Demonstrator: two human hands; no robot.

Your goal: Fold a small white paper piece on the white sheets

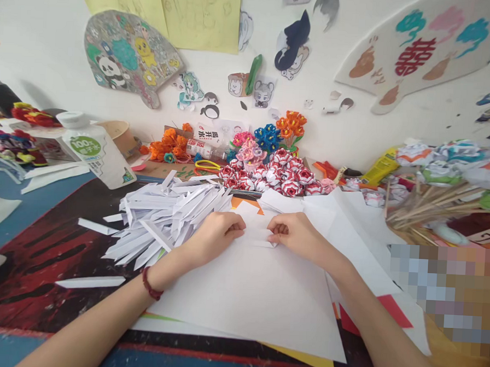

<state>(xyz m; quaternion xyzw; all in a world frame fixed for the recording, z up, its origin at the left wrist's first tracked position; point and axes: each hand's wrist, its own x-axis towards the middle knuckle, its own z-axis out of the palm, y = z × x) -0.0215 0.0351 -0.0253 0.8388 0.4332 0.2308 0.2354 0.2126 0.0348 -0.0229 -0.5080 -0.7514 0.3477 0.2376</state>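
A small white paper strip (253, 237) with a fold along it spans the space between my hands, over a large white sheet (259, 299). My left hand (220, 231) pinches its left end between thumb and curled fingers. At the opposite end, my right hand (294, 235) grips the paper the same way. Left of my left hand lies a heap of folded white paper strips (165, 209). Two loose folded strips rest apart from the heap on the dark red and black mat (39, 255). Coloured sheets peek out beneath the white one.
A white bottle (94, 148) leans at the back left. Red-and-white paper flowers (270, 176) line the back, with orange and blue flowers behind. Wooden sticks bearing paper flowers (425, 193) stand at the right. More white paper (361, 228) lies near my right arm.
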